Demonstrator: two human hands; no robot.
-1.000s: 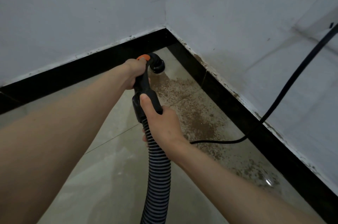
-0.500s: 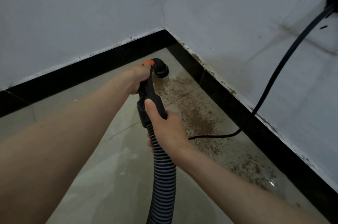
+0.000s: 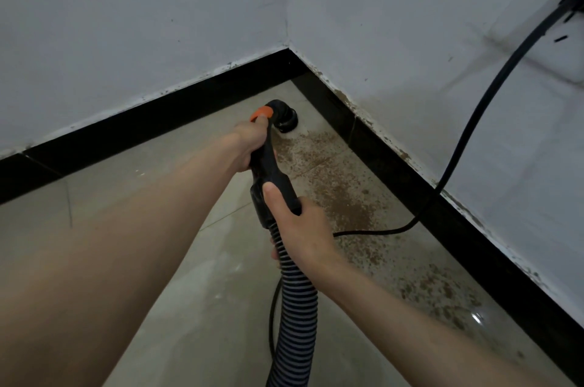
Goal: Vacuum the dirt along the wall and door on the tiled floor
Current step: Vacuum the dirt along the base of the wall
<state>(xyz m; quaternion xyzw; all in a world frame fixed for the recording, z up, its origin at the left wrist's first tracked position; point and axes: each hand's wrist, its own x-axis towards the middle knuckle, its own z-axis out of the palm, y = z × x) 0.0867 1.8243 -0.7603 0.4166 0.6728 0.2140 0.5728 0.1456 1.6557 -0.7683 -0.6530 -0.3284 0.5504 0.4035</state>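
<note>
Both hands grip the rigid wand [image 3: 268, 162]: left hand [image 3: 249, 146] high, right hand [image 3: 300, 228] where the floppy hose [image 3: 297, 307] joins; probably light.

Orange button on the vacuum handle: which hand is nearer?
Left. The left hand grips the handle just below the orange button, touching it; the right hand holds the hose cuff farther back.

**Surfaces in the corner**

The tiled floor [image 3: 196, 307] looks smooth and glossy, with pale reflections, dulled by gritty brown dirt [image 3: 344, 197]. The skirting [image 3: 158, 121] is glossy black. The walls [image 3: 142, 16] are matt white paint, chipped along the lower edge. The vacuum handle [image 3: 268, 165] looks like matt black plastic; its hose [image 3: 297, 317] is ribbed. The power cord [image 3: 493, 95] looks smooth and rubbery.
</note>
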